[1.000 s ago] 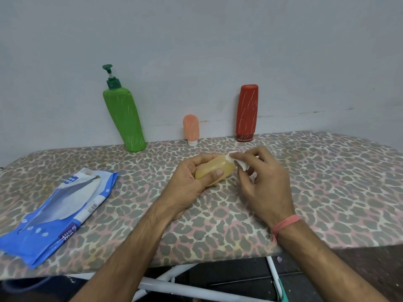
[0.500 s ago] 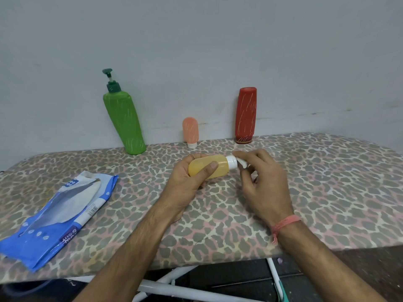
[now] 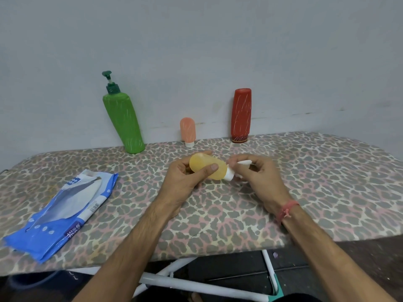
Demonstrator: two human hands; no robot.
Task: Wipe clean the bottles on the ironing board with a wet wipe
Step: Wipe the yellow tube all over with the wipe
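Observation:
My left hand grips a small yellow bottle above the middle of the ironing board, tilted with its white cap pointing down to the right. My right hand pinches a white wet wipe against the cap end. A tall green pump bottle, a small peach bottle standing on its cap and a red bottle stand along the wall at the board's far edge.
A blue and white wet wipe pack lies on the board's left side. The board has a leopard print cover. Its white metal legs show below the near edge, over a dark floor.
My left hand has turned the yellow bottle so its base points up left and its cap down right. The wipe in my right hand has stayed at the cap end.

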